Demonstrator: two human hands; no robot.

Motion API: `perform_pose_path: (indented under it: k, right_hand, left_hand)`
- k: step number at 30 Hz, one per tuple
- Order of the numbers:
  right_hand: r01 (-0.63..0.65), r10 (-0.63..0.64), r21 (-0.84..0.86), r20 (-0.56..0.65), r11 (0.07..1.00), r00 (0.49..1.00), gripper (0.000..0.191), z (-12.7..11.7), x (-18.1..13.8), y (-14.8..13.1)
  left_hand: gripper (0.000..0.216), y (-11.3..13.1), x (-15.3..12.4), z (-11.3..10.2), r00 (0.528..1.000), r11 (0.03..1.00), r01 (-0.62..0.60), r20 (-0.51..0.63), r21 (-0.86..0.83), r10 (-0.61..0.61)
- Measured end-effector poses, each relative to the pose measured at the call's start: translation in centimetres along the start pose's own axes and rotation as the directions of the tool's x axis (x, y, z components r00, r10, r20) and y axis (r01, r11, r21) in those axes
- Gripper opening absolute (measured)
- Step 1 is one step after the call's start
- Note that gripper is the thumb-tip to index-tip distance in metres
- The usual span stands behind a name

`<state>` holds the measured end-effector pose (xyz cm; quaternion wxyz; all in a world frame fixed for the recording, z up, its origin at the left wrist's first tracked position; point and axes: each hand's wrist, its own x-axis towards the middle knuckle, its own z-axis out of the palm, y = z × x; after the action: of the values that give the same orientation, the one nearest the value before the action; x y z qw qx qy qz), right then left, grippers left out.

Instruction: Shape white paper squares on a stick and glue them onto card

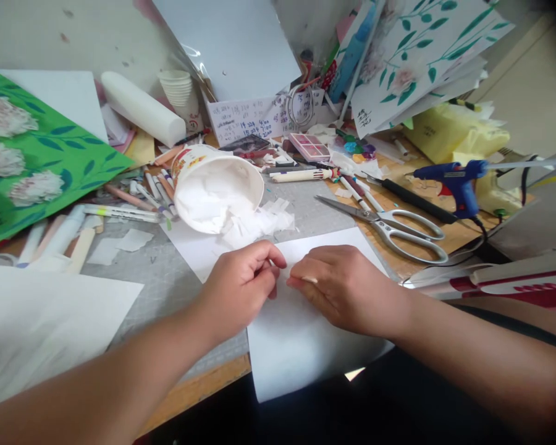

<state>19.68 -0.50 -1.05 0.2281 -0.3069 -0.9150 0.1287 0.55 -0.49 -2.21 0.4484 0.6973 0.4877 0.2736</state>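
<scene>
Both hands hover close together over a white sheet of paper (301, 352) that overhangs the table's front edge. My left hand (245, 284) is closed, thumb and fingers curled together; whatever they pinch, if anything, is hidden. A small gap away, my right hand (352, 290) is also closed, fingertips pressed together near the left one. A tiny pale spot shows at its fingers, too small to name. Just beyond them a paper tub (220, 185) lies tipped on its side, its mouth facing me, with white tissue pieces (259, 224) spilling out.
To the right lie large scissors (393, 232) and a blue glue gun (458, 179). Markers (115, 212) and a green flower picture (41, 167) are at left. A white roll (143, 108), stacked paper cups (180, 96) and a pink palette (308, 148) stand behind.
</scene>
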Motion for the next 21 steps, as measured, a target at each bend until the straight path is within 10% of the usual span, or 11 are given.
perform_pose_path:
  k: [7, 12, 21]
  right_hand:
    - [-0.249, 0.305, 0.352, -0.112, 0.902, 0.946, 0.028, 0.0, 0.2, 1.8]
    - [-0.304, 0.5, 0.491, -0.338, 0.816, 0.797, 0.037, -2.5, -1.2, 3.6]
    - [-0.458, 0.538, 0.291, -0.339, 0.84, 0.772, 0.022, -2.5, -12.9, 1.4]
  left_hand:
    - [0.013, 0.1, 0.0, 0.2, 0.995, 0.994, 0.097, -0.007, 0.054, -0.097]
    - [0.011, 0.0, 0.1, 0.3, 0.993, 0.993, 0.12, -0.008, -0.004, -0.12]
    - [0.01, -0.2, 0.1, 0.2, 0.987, 0.988, 0.137, -0.078, -0.065, -0.142]
